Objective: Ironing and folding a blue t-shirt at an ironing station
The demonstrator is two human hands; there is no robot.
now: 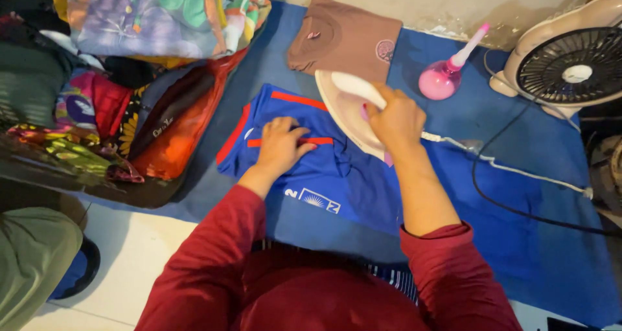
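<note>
Right hand [396,118] is clamping the white iron [346,107], left hand [280,144] is lying spread, flattening the blue jersey [337,182], wisely keeping fingers clear.

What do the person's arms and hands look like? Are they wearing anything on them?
Both arms wear long dark red sleeves of soft cloth. The right sleeve is pushed up past the wrist, leaving much of the forearm bare; the left sleeve ends nearer the wrist. The left hand and the right hand are bare: no gloves, and no rings or watch that I can see.
</note>
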